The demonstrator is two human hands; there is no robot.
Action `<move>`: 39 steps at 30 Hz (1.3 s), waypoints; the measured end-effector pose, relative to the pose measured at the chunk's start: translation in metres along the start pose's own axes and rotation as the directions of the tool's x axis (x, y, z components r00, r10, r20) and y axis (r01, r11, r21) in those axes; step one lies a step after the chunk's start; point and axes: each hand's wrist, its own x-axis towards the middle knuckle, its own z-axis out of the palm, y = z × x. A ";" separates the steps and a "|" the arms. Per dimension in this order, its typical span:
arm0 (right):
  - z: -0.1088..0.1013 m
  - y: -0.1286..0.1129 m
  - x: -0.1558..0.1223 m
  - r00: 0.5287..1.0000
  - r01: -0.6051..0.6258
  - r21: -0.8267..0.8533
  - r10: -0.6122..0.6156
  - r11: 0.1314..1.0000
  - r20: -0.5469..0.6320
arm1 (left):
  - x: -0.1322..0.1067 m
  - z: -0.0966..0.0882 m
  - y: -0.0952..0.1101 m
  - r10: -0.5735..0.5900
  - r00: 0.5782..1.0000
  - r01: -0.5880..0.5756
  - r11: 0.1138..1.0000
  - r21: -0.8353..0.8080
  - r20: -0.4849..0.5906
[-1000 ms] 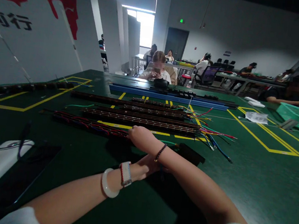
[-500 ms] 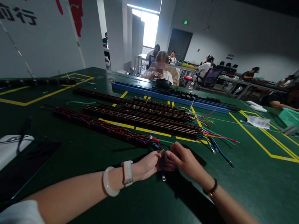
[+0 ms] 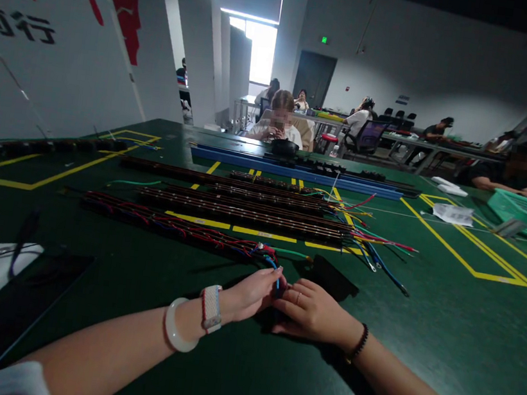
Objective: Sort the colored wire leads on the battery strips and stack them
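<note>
Head view: L hand (image 3: 255, 292) pinches blue wire (image 3: 272, 263) at right end of nearest wire bundle (image 3: 167, 224) on bench (image 3: 268, 386); R hand (image 3: 310, 312) curled alongside (grip hidden, can't tell). Wire's prob. light, springy; best held near its tip.

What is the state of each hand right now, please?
Left hand: closed on the blue cable.
Right hand: beside the left; its grip is hidden, cannot be told.
</note>
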 end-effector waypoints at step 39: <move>-0.048 0.047 0.056 0.827 -0.433 0.582 0.560 0.688 -0.048 | -0.039 -0.011 0.049 -0.060 0.998 0.030 0.317 0.948 -0.011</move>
